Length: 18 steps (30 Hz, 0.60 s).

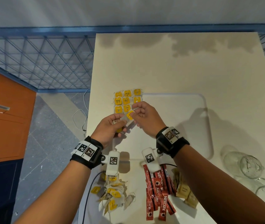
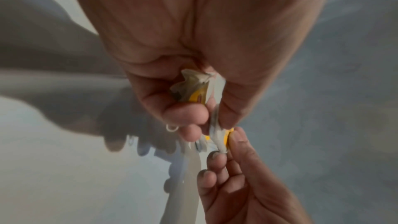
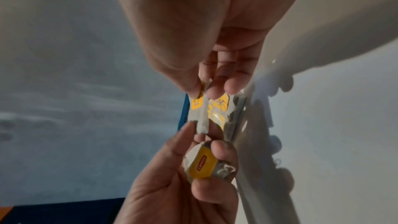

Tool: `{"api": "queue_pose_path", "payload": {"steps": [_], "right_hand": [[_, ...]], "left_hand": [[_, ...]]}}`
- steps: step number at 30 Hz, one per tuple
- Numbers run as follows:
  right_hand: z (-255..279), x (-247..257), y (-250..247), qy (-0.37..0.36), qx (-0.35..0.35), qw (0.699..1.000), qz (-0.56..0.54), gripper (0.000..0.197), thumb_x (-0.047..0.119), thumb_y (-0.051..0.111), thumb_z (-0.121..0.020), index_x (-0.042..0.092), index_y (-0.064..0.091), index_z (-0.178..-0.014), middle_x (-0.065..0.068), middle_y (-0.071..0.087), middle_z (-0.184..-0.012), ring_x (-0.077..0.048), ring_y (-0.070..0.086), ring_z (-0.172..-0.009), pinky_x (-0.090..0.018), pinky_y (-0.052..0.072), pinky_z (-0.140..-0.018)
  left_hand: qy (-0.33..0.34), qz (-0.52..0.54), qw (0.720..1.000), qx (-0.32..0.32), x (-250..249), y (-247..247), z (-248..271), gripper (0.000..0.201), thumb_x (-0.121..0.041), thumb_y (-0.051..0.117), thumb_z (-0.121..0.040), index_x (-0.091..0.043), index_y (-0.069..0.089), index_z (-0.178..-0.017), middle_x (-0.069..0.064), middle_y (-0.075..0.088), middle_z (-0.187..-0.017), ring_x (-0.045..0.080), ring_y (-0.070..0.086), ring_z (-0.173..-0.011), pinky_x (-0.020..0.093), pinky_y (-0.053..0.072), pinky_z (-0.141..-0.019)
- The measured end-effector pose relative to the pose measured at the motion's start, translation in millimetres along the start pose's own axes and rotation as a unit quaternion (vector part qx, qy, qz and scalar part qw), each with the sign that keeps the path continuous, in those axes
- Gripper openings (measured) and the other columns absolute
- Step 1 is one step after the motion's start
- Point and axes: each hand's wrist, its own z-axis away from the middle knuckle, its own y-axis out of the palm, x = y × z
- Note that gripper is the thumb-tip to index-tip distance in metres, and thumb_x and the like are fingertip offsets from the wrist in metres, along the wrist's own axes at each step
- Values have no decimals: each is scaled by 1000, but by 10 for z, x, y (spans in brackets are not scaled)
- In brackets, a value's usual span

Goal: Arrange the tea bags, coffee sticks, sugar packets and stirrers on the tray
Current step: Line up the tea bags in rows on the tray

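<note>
A white tray point(image 1: 169, 110) lies on the table. Several yellow-tagged tea bags point(image 1: 127, 101) lie in neat rows at its left end. Just in front of these rows both hands hold one tea bag point(image 1: 128, 118) in the air. My right hand point(image 1: 135, 113) pinches its yellow-tag end between thumb and forefinger point(image 3: 203, 89). My left hand point(image 1: 122, 120) pinches the other end with thumb and fingers point(image 2: 212, 120). The left hand's curled fingers also keep a second tea bag point(image 3: 202, 163) in the palm point(image 2: 191, 89).
Near the table's front edge lie a loose heap of tea bags point(image 1: 112, 194), red coffee sticks point(image 1: 157, 191) and brown sugar packets point(image 1: 183, 189). Clear glass jars point(image 1: 244, 164) lie on their sides at the right. An orange cabinet point(image 1: 4, 110) stands left of the table.
</note>
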Motion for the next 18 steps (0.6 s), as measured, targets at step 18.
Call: {"api": "queue_pose_path", "payload": {"steps": [18], "right_hand": [[14, -210, 1, 32, -91, 988, 121, 10, 35, 65, -94, 30, 68, -85, 8, 71, -75, -15, 68, -71, -38, 58, -75]], "left_hand": [[-18, 37, 999, -23, 25, 32, -39, 37, 18, 53, -89, 3, 58, -123, 23, 69, -102, 35, 67, -83, 41, 63, -73]]}}
